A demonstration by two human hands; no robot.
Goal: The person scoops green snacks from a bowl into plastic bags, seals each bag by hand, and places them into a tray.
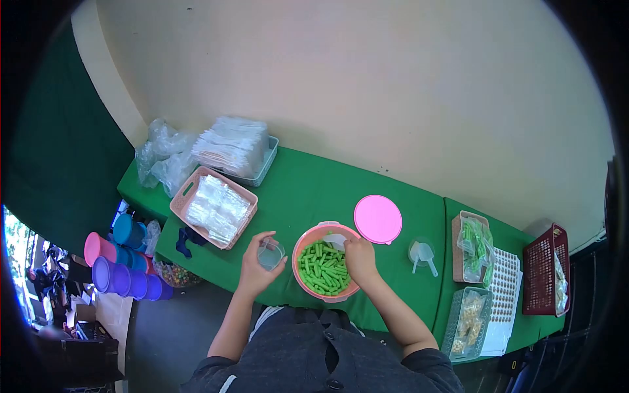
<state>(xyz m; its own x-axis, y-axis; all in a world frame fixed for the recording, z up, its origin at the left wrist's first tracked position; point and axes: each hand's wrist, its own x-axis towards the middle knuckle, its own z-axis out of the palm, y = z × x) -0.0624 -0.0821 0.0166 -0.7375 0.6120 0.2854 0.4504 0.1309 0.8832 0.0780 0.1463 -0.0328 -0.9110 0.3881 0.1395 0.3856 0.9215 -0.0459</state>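
Gripped in the left hand (257, 267) is a clear cup (270, 255); the right hand (359, 260) holds a scoop (335, 240) inside the tub (306, 240), where green sticks (322, 268) lie, near the pink lid (378, 219).

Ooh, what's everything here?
Tub: one, pink, centre.
Stick pieces: many, green, in tub.
Scoop: one, whitish, in tub.
Cup: one, clear, by tub.
Lid: one, pink, right.
Utensils: some, whitish, right.
Baskets: at least five, mixed, both ends.
Packets: many, clear, in baskets.
Stack: one, white, left.
Bags: several, clear, left.
Dotted sheet: one, white, right.
Containers: several, mixed, lower left.
Tablecloth: count unclear, green, beneath.
Left fingers: several, at cup.
Right fingers: several, at scoop.
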